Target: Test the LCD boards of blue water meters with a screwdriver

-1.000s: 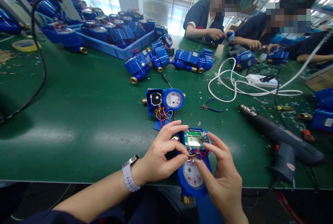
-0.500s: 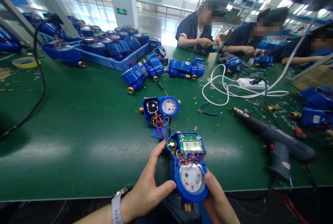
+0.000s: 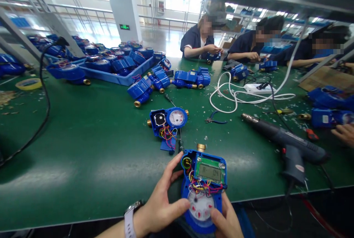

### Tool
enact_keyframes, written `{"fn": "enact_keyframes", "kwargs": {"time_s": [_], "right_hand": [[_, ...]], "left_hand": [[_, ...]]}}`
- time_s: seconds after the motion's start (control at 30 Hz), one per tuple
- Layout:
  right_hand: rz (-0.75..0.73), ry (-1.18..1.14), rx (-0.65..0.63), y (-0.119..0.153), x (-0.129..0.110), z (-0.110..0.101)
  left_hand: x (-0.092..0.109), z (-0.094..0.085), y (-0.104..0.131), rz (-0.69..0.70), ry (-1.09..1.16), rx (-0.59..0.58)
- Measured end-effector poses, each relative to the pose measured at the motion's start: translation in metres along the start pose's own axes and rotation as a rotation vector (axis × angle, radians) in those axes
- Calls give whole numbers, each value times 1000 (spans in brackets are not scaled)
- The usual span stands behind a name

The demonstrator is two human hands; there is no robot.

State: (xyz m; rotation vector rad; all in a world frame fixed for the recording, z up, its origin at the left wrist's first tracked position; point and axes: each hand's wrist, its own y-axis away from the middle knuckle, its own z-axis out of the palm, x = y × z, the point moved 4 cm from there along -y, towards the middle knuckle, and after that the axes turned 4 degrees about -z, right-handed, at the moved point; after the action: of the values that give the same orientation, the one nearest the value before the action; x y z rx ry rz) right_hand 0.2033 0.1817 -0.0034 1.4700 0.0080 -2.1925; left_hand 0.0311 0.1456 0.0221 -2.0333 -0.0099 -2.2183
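Note:
A blue water meter (image 3: 188,186) is held between my two hands at the table's near edge. Its cover is off, baring a green circuit board with a lit display (image 3: 210,172), coloured wires and a round dial (image 3: 200,204). My left hand (image 3: 163,197) grips its left side, thumb beside the dial. On the lower right, my right hand (image 3: 225,216) closes round the body with its thumb at the dial's edge. Just beyond lies a second opened water meter (image 3: 177,117), wires spilling out. A dark-handled screwdriver (image 3: 180,145) lies between the two meters.
A heat gun (image 3: 293,149) lies at the right, near cutting pliers (image 3: 215,119) and a white power strip (image 3: 258,89). Several blue meters fill a blue tray (image 3: 121,79) at back left. Co-workers (image 3: 204,42) sit across the table; another person's hand (image 3: 344,133) shows at the right edge.
The held meter has tilted, so its brass end at the top now shows and the lower one is hidden. My right thumb has moved onto the dial's edge. The camera view has shifted.

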Motion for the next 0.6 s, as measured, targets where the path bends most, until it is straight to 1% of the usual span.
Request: {"fn": "enact_keyframes", "kwargs": {"time_s": [0.17,0.27,0.6], "right_hand": [[64,-62,8,4,-5,7],[69,-84,15,4,-8,10],[75,-102,41,8,-4,8]], "left_hand": [[3,1,1,-11,32,15],[3,1,1,-14,30,18],[1,1,6,19,-12,17]]}}
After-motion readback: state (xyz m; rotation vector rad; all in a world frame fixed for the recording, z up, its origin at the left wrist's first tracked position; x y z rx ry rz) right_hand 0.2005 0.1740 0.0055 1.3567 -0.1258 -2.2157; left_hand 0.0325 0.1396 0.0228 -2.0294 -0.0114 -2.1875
